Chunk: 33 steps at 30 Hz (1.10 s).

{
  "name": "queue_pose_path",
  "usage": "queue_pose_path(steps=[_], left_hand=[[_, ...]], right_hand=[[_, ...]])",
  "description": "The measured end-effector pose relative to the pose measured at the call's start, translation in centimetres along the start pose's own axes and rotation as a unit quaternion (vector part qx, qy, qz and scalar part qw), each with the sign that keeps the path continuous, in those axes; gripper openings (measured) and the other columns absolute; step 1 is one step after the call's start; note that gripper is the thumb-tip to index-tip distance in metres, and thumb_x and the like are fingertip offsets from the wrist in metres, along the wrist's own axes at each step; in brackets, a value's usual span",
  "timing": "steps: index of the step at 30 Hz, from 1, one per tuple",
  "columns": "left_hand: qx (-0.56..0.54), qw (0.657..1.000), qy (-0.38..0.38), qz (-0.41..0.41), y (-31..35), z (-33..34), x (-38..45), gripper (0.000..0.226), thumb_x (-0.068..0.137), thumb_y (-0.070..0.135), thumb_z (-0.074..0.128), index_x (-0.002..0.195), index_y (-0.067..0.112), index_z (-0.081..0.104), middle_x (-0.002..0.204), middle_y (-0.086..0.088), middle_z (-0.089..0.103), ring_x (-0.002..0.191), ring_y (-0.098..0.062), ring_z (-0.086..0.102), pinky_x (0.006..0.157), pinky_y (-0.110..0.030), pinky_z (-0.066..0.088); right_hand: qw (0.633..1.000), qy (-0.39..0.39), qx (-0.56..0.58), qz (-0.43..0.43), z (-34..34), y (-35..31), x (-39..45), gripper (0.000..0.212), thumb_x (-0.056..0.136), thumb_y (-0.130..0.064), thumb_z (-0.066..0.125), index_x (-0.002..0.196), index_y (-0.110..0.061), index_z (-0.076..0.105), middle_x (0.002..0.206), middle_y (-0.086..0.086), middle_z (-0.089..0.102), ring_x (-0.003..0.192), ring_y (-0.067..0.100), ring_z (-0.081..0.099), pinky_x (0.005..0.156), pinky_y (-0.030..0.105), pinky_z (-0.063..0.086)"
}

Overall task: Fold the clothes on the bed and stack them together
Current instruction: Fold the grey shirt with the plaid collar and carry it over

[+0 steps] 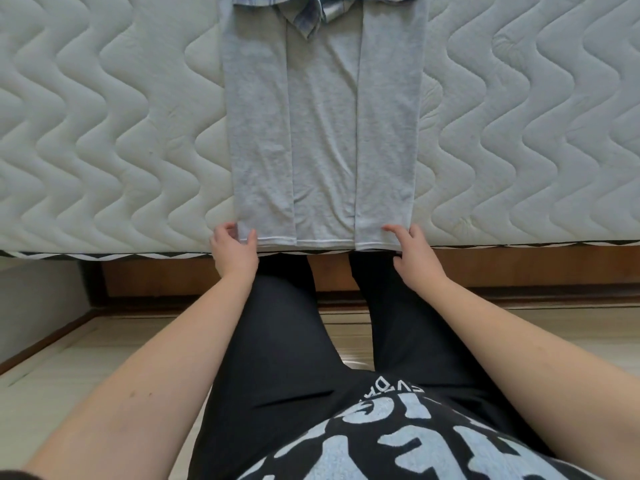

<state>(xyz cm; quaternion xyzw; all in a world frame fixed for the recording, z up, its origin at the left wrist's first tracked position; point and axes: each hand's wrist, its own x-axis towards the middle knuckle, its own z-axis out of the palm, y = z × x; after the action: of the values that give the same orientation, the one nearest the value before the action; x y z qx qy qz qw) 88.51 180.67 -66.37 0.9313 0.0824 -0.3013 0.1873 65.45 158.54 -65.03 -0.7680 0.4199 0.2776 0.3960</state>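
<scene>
A light grey T-shirt (323, 133) lies flat on the quilted white mattress (104, 133), both long sides folded inward into a narrow strip that runs away from me. Its hem sits at the near bed edge. My left hand (233, 252) pinches the hem's left corner between thumb and fingers. At the hem's right corner, my right hand (414, 252) has its fingers curled over the cloth. A blue plaid garment (311, 8) overlaps the far end of the grey shirt at the top of the view.
The mattress edge (104, 252) runs across the frame just in front of my legs. Below it are the wooden bed frame (519, 268) and pale floorboards (69, 368). Bare mattress lies to the left and right of the shirt.
</scene>
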Motion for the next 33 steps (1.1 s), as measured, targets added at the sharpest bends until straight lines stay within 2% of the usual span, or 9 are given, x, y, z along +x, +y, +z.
queue_pose_path(steps=[3, 8, 12, 16, 19, 25, 28, 30, 33], left_hand=[[-0.082, 0.992, -0.078, -0.052, -0.3, -0.4, 0.3, 0.039, 0.091, 0.023, 0.069, 0.122, 0.009, 0.051, 0.109, -0.009, 0.063, 0.102, -0.028, 0.061, 0.087, -0.032, 0.046], [-0.015, 0.99, -0.137, 0.032, -0.6, -2.0, 0.3, 0.029, 0.096, 0.034, 0.06, 0.117, 0.015, 0.053, 0.107, -0.003, 0.064, 0.098, -0.021, 0.06, 0.076, -0.029, 0.042], [-0.077, 0.978, -0.156, 0.115, -0.3, -3.4, 0.5, 0.054, 0.097, 0.023, 0.059, 0.137, 0.044, 0.031, 0.113, 0.007, 0.064, 0.094, 0.0, 0.061, 0.077, -0.017, 0.045], [0.075, 0.947, -0.199, 0.239, -0.5, -3.7, 2.0, 0.035, 0.099, 0.02, 0.056, 0.133, 0.028, 0.058, 0.119, -0.002, 0.054, 0.114, -0.024, 0.054, 0.092, -0.024, 0.037], [0.219, 0.908, -0.224, 0.279, -0.6, -3.7, 2.5, 0.065, 0.086, 0.031, 0.074, 0.144, 0.017, 0.048, 0.122, -0.009, 0.047, 0.117, -0.026, 0.045, 0.098, -0.032, 0.036], [0.283, 0.87, -0.071, 0.398, 0.1, -3.1, 1.4, 0.045, 0.059, -0.001, 0.083, 0.101, 0.009, 0.068, 0.095, -0.016, 0.054, 0.088, -0.037, 0.054, 0.078, -0.046, 0.041], [0.263, 0.841, 0.005, 0.473, 1.6, -3.3, 1.7, 0.026, 0.061, 0.002, 0.082, 0.082, 0.011, 0.07, 0.105, -0.02, 0.058, 0.096, -0.038, 0.052, 0.078, -0.048, 0.043], [0.241, 0.813, -0.001, 0.529, 3.1, -4.0, 2.2, 0.018, 0.064, 0.004, 0.082, 0.076, 0.011, 0.071, 0.115, -0.019, 0.063, 0.103, -0.037, 0.057, 0.079, -0.046, 0.046], [0.184, 0.775, -0.057, 0.602, 5.0, -5.5, 2.7, 0.02, 0.065, -0.006, 0.084, 0.08, 0.005, 0.076, 0.097, -0.014, 0.074, 0.084, -0.032, 0.072, 0.071, -0.039, 0.057]], right_hand=[[0.994, 0.081, -0.058, -0.038, -0.1, -0.2, 0.0, 0.059, 0.083, 0.007, 0.056, 0.134, -0.022, 0.05, 0.115, 0.006, 0.053, 0.101, 0.028, 0.052, 0.09, 0.039, 0.044], [0.962, 0.179, -0.154, -0.135, -1.0, -0.3, 0.2, 0.034, 0.073, -0.001, 0.077, 0.104, -0.014, 0.07, 0.093, 0.01, 0.056, 0.089, 0.032, 0.053, 0.081, 0.04, 0.038], [0.95, 0.22, -0.168, -0.143, -1.8, -1.0, 0.9, 0.019, 0.072, -0.01, 0.081, 0.089, -0.013, 0.071, 0.117, 0.015, 0.056, 0.105, 0.038, 0.052, 0.091, 0.048, 0.039], [0.937, 0.217, -0.174, -0.209, -2.5, -1.3, 1.5, 0.025, 0.07, -0.001, 0.079, 0.091, -0.008, 0.066, 0.113, 0.012, 0.063, 0.101, 0.036, 0.059, 0.088, 0.045, 0.044], [0.907, 0.195, -0.249, -0.277, -2.7, -1.0, 1.6, 0.044, 0.064, 0.009, 0.076, 0.103, -0.009, 0.067, 0.091, 0.008, 0.065, 0.081, 0.031, 0.06, 0.076, 0.041, 0.046], [0.879, 0.14, -0.329, -0.315, -2.2, -0.9, 2.0, 0.052, 0.057, 0.007, 0.077, 0.104, -0.012, 0.068, 0.092, 0.009, 0.061, 0.077, 0.03, 0.056, 0.076, 0.042, 0.047], [0.877, 0.122, -0.3, -0.355, -3.1, -1.2, 3.0, 0.036, 0.06, 0.001, 0.085, 0.092, -0.01, 0.07, 0.089, 0.01, 0.065, 0.075, 0.031, 0.06, 0.07, 0.04, 0.051], [0.878, 0.127, -0.256, -0.385, -4.0, -1.8, 3.4, 0.027, 0.065, -0.002, 0.086, 0.087, -0.009, 0.072, 0.087, 0.009, 0.069, 0.075, 0.029, 0.065, 0.068, 0.037, 0.054], [0.885, 0.149, -0.2, -0.393, -5.7, -3.4, 2.6, 0.02, 0.071, -0.006, 0.086, 0.086, -0.004, 0.073, 0.08, 0.01, 0.072, 0.073, 0.029, 0.07, 0.064, 0.037, 0.057]])
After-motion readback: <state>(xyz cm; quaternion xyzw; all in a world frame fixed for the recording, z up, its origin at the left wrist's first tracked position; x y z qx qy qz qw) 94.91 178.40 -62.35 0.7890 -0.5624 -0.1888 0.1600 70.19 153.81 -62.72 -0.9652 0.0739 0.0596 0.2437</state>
